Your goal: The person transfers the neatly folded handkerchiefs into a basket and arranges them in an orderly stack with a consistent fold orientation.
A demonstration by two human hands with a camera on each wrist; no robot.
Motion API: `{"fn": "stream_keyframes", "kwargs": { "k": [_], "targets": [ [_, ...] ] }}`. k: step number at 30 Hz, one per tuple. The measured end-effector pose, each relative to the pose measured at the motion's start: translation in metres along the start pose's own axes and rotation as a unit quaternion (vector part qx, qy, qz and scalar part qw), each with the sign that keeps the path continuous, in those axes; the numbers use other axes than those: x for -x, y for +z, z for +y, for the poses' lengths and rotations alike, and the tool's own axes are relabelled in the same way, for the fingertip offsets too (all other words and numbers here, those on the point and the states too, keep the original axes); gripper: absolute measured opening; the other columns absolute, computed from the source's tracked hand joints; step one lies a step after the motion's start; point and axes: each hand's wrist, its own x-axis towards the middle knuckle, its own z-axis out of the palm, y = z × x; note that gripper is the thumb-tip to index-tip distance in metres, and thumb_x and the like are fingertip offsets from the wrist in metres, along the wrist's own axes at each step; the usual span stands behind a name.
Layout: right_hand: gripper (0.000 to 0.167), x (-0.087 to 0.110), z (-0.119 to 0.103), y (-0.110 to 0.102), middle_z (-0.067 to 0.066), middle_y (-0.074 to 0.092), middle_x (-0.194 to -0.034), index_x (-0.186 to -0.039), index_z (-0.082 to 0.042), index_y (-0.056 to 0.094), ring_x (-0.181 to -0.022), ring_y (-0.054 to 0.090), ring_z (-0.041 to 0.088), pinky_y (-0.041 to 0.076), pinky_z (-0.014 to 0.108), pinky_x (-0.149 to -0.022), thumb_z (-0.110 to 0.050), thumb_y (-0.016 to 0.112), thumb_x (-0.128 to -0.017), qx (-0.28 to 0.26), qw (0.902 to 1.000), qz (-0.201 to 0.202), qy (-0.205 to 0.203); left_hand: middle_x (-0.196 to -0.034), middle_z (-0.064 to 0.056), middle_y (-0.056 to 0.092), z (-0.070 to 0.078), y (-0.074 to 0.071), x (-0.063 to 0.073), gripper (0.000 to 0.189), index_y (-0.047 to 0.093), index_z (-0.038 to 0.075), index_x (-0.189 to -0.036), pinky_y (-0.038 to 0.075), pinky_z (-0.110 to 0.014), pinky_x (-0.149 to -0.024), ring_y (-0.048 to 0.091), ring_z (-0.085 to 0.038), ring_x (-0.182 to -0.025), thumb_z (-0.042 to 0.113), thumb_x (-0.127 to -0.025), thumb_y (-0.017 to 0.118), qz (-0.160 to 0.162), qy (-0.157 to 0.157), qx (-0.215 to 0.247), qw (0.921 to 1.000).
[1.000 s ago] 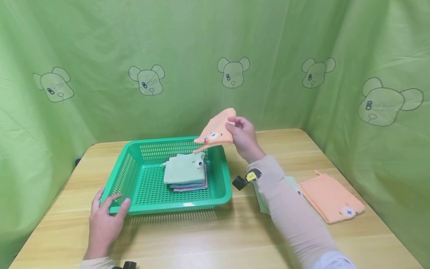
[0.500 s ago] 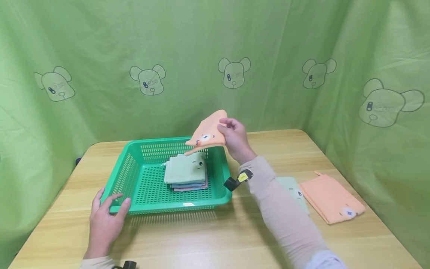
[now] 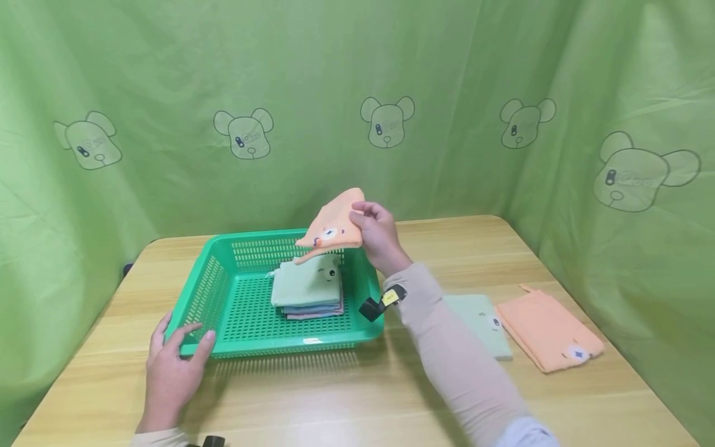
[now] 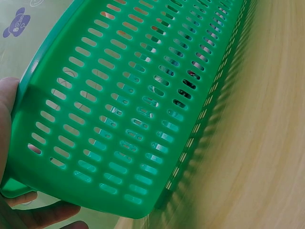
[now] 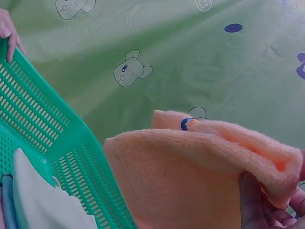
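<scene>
My right hand [image 3: 380, 239] pinches a folded orange towel [image 3: 335, 220] by its right edge, above the right back part of a green plastic basket [image 3: 262, 344]. In the right wrist view the orange towel [image 5: 181, 176] shows its folded layers between thumb and fingers. Below it in the basket lies a stack of folded towels, a pale green towel [image 3: 304, 285] on top and blue and pinkish ones beneath. At the basket's front left corner my left hand [image 3: 173, 372] grips the rim, thumb over the inside; in the left wrist view its fingers touch the basket wall [image 4: 105, 114].
On the table right of the basket lie another folded pale green towel [image 3: 480, 323], partly behind my right forearm, and a folded orange towel [image 3: 550, 332]. A green curtain [image 3: 313, 93] with bear prints hangs behind the wooden table [image 3: 313, 403].
My right hand has moved left and slightly down with the orange towel, further over the basket. More of the pale green towel on the table shows. The left hand stays on the rim.
</scene>
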Motion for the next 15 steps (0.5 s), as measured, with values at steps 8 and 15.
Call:
{"fn": "stream_keyframes", "kwargs": {
  "k": [8, 15],
  "targets": [
    [0.021, 0.0, 0.009, 0.008, 0.011, 0.052, -0.109, -0.114, 0.003, 0.056, -0.095, 0.06, 0.021, 0.056, 0.026, -0.083, 0.006, 0.057, -0.092, -0.011, 0.9999, -0.012, 0.003, -0.158, -0.019, 0.014, 0.0, 0.0, 0.0, 0.047, 0.061, 0.002, -0.122, 0.023, -0.082, -0.093, 0.023, -0.06, -0.132, 0.04, -0.093, 0.062, 0.003, 0.002, 0.003, 1.0],
    [0.021, 0.001, 0.018, 0.013, 0.01, 0.052, -0.109, -0.113, 0.002, 0.057, -0.093, 0.06, 0.021, 0.057, 0.026, -0.081, 0.005, 0.056, -0.092, -0.015, 0.9996, -0.021, 0.011, -0.159, -0.017, 0.014, 0.0, 0.0, 0.001, 0.047, 0.06, 0.002, -0.123, 0.023, -0.082, -0.092, 0.022, -0.059, -0.133, 0.04, -0.094, 0.062, 0.003, -0.003, 0.005, 1.0]
  ]
}}
